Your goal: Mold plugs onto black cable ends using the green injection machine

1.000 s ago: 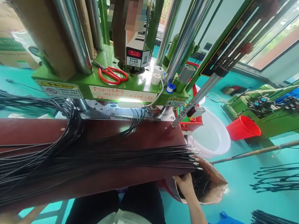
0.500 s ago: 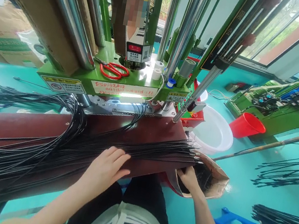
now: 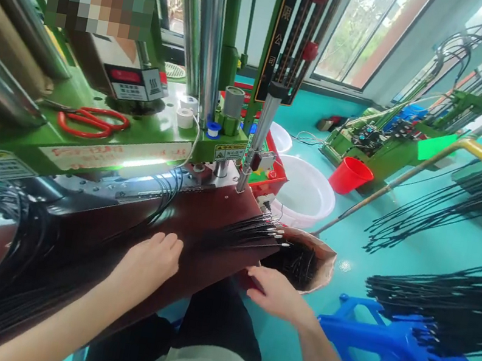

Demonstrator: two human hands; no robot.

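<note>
Left hand [image 3: 148, 260] flat, open, on cables [image 3: 231, 237]; right hand [image 3: 275, 294] open, holding nothing.
Cable ends overhang the table's [image 3: 201, 214] right edge, just above the right hand.

factory workshop, green press machine [image 3: 147, 134], black cable bundles [image 3: 433, 305] on teal floor [image 3: 361, 262], more machines [image 3: 386, 143]

Maroon bench [image 3: 208, 227], black cables [image 3: 27, 268] across it
</note>
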